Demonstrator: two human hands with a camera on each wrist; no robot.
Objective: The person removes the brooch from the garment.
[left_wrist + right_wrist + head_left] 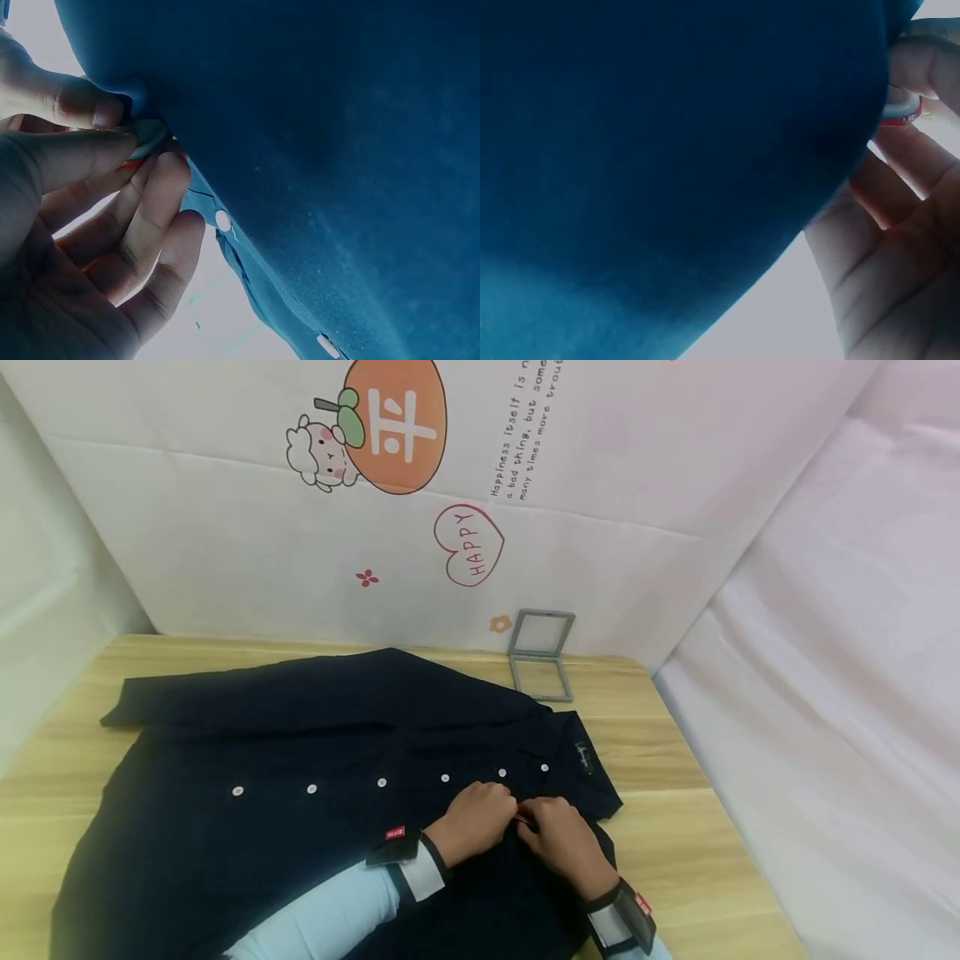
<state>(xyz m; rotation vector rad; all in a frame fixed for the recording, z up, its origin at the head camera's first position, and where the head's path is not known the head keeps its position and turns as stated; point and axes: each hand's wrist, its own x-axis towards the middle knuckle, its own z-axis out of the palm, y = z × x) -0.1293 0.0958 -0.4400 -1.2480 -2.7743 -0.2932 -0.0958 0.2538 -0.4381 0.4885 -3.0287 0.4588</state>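
Observation:
A dark navy button shirt [300,860] lies spread out, its row of white buttons facing up. At its chest, near the collar, both hands meet over a small round badge with a pale face and red edge [150,139]. My left hand [483,817] pinches the badge between thumb and fingers, beside the shirt's edge. From the other side, my right hand [562,843] holds the badge [904,109] and the cloth next to it, with the thumb close to the fabric. The shirt partly hides the right fingers in the right wrist view.
A grey hinged frame case [542,656] stands unfolded behind the collar, at the back of the wooden table [705,860]. A white printed sheet [247,543] hangs behind the table, and white cloth [840,652] hangs along the right side.

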